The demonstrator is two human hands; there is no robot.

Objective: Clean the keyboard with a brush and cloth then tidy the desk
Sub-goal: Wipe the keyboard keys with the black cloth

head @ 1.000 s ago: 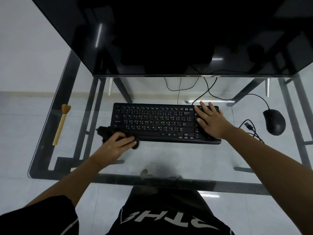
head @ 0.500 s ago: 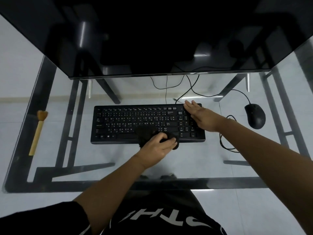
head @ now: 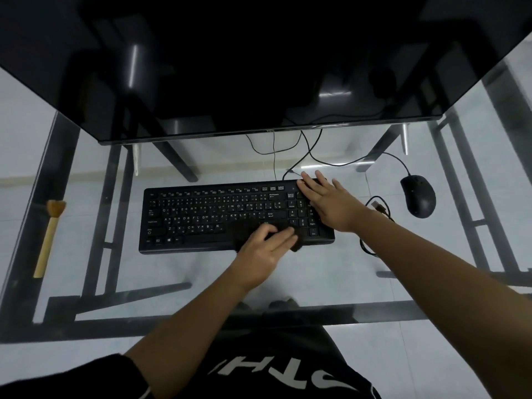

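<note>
Left hand (head: 263, 250) has the dark cloth (head: 297, 246) bunched in its grip on the near right rows of the keyboard (head: 201, 217), and the right hand (head: 328, 204) lies flat and relaxed on the far corner of the numpad (head: 298, 216), pinning it. Risk as I see it: the glass desk (head: 172, 272) looks slick, so ease off that right hand and a hard wipe shoves the keyboard. Cloth could snag a keycap too. Loose USB plug (head: 377, 206) sits just right; brush (head: 49, 237) lies well off left.
</note>
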